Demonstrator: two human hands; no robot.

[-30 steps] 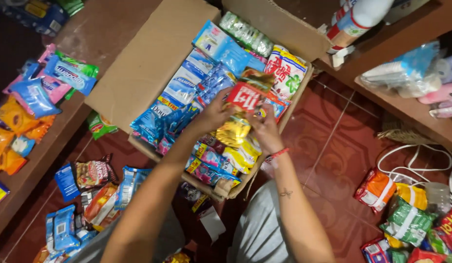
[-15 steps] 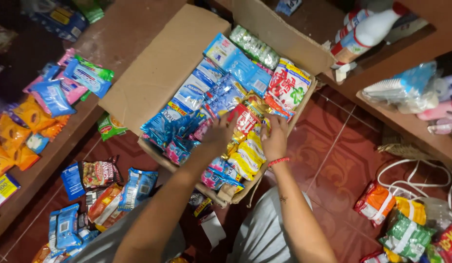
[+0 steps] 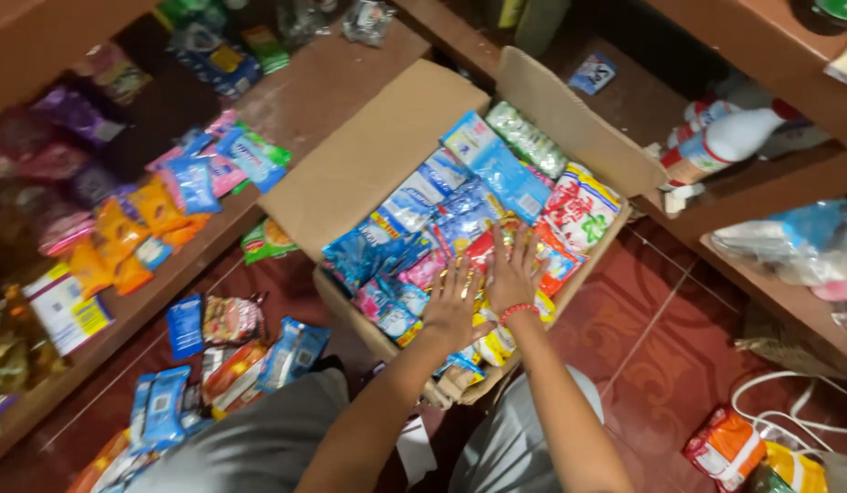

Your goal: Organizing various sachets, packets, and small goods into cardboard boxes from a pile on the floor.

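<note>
A red tiled floor (image 3: 679,356) fills the lower right of the frame, with wooden shelves (image 3: 779,274) up both sides. In the middle sits an open cardboard box (image 3: 378,164) packed with snack packets (image 3: 460,205). The left hand (image 3: 453,303) lies flat with fingers spread wide on the packets near the box's lower edge. The right hand (image 3: 513,272), with a red wristband (image 3: 518,311), lies flat just beside it, fingers spread too. Neither hand holds anything. More packets (image 3: 232,351) lie on the floor at lower left. A white bottle (image 3: 729,141) lies on the shelf at upper right.
</note>
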